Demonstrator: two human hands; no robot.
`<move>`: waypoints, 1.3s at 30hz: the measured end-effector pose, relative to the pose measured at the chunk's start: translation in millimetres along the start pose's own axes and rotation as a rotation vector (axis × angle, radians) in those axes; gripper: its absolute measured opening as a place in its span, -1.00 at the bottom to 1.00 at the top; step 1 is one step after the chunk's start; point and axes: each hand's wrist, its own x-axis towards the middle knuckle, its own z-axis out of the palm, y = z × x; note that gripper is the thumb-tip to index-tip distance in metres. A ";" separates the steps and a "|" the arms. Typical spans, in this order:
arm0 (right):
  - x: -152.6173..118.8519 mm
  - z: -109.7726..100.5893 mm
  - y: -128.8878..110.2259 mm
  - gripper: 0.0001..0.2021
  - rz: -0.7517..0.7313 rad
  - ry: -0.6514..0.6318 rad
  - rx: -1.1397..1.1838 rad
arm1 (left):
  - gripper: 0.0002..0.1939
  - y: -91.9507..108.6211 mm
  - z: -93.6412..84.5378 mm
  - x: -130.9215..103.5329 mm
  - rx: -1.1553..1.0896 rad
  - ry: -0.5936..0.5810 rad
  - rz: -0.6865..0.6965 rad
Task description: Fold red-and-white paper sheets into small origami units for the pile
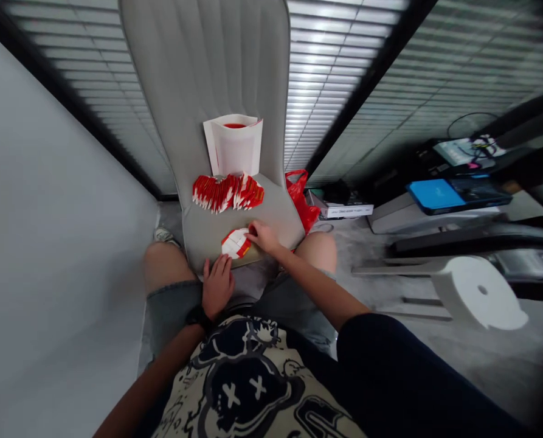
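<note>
On the front of the grey chair seat lies a flat red and white paper piece (pixel 235 243). My right hand (pixel 264 237) pinches its upper right edge between thumb and fingers. Just below the piece, my left hand (pixel 217 285) rests at the seat's front edge with its fingers spread, the fingertips close to the paper's lower left side. Further back on the seat, a fanned row of folded red and white papers (pixel 228 192) stretches from left to right. Behind that row a white paper pouch (pixel 235 146) stands open, with red showing inside.
The grey chair (pixel 211 67) backs onto window blinds. A red plastic bag (pixel 302 201) and a box (pixel 346 210) are on the floor to its right. Further right are a white stool (pixel 478 292) and a blue item (pixel 436 194). A white wall is at the left.
</note>
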 end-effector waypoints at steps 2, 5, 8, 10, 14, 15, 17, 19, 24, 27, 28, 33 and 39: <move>-1.2 1.1 2.7 -0.67 -0.063 0.019 -0.041 | -0.53 -1.8 -5.4 2.5 0.007 -0.006 0.016; -3.2 2.5 6.1 -0.63 -0.225 -0.008 -0.081 | -0.66 -8.4 -14.4 11.8 0.023 -0.021 0.026; -11.2 4.0 7.4 -0.73 -0.310 -0.031 -0.111 | -0.80 -19.9 -21.4 25.8 0.038 -0.044 0.058; -22.3 4.8 6.1 -0.72 -0.339 -0.008 -0.147 | -0.83 -27.8 -24.1 34.4 0.035 -0.062 0.094; -52.2 4.3 -2.0 -0.70 -0.321 0.029 -0.260 | -0.85 -38.8 -24.3 43.5 0.029 -0.046 0.101; -59.2 3.8 -4.6 -0.69 -0.296 0.035 -0.287 | -0.83 -40.6 -23.6 44.3 0.032 -0.039 0.115; -70.4 2.9 -8.8 -0.68 -0.253 0.055 -0.319 | -0.81 -43.3 -21.4 45.0 0.041 -0.032 0.173; -77.3 2.1 -10.6 -0.68 -0.237 0.078 -0.316 | -0.79 -45.0 -18.4 44.8 0.041 -0.026 0.233; -81.6 1.4 -5.5 -0.67 -0.349 0.034 -0.213 | -0.74 -47.3 -9.1 39.9 0.008 0.012 0.310; -82.7 0.4 0.5 -0.64 -0.403 -0.001 -0.222 | -0.70 -49.2 -6.2 33.8 -0.018 0.016 0.323; -83.4 -0.2 2.7 -0.61 -0.422 -0.017 -0.241 | -0.69 -49.9 -5.9 31.4 -0.029 0.011 0.325; -91.8 -0.1 12.6 -0.57 -0.502 -0.069 -0.341 | -0.63 -51.0 -2.9 19.2 -0.042 0.016 0.368; -105.9 1.7 12.7 -0.69 -0.474 -0.030 -0.333 | -0.68 -44.4 5.7 15.7 -0.064 0.070 0.364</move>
